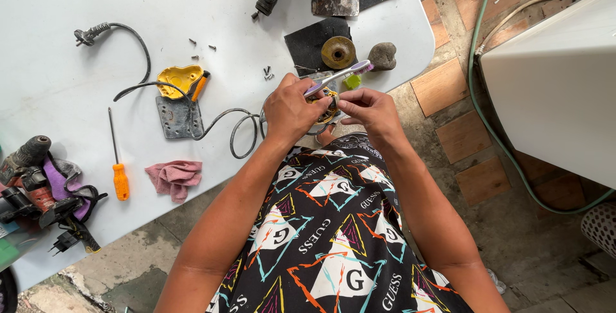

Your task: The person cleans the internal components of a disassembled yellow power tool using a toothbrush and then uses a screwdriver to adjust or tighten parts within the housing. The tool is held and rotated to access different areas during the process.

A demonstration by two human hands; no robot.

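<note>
Yellow part (326,106) gripped between both raised hands; left hand (290,109) also pinches a toothbrush (339,76), right hand (371,111) steadies.

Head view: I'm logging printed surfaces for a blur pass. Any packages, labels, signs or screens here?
No packages, signs or screens.
Printed garment: bottom centre, on the person's lap, black with triangle emblems and lettering in white, orange and teal.

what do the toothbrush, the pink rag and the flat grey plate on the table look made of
Toothbrush: glossy plastic, by its smooth pale handle and purple bristle head. Pink rag: soft cloth, crumpled into folds. Grey plate: probably cast metal, dull matte grey with small holes; painted plastic is possible.
</note>
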